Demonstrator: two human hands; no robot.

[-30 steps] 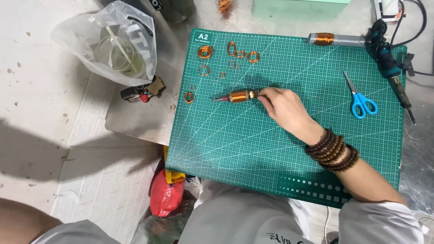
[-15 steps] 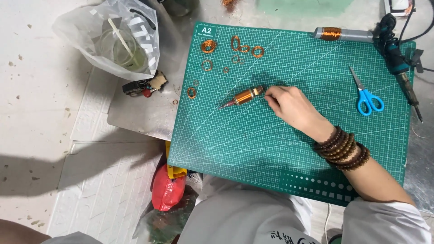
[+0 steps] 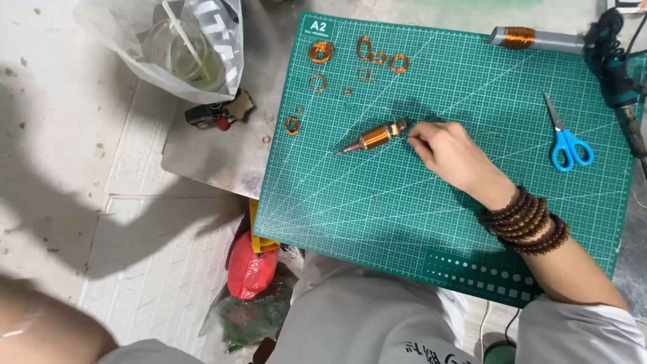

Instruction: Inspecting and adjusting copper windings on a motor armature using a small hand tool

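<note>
My right hand point(image 3: 453, 154) rests on the green cutting mat point(image 3: 377, 209), with dark wooden bead bracelets on the wrist. Its fingers are pinched together at the blunt end of a pointed rod wound with copper wire point(image 3: 375, 137). The rod lies slanted on the mat, its tip pointing lower left. Several small copper wire rings point(image 3: 364, 48) lie near the mat's top left corner. My left hand is out of view; only a blurred bit of arm point(image 3: 40, 334) shows at the bottom left.
Blue-handled scissors point(image 3: 569, 145) lie on the mat's right side. A grey rod with a copper winding point(image 3: 532, 38) and a teal soldering iron point(image 3: 617, 74) sit at the top right. A clear plastic bag holding a cup point(image 3: 175, 47) is on the left, a red bag point(image 3: 249, 266) below the mat.
The rod has turned from nearly level to slanted, tip swinging down-left, with my right hand staying at its blunt end. The view has shifted closer.
</note>
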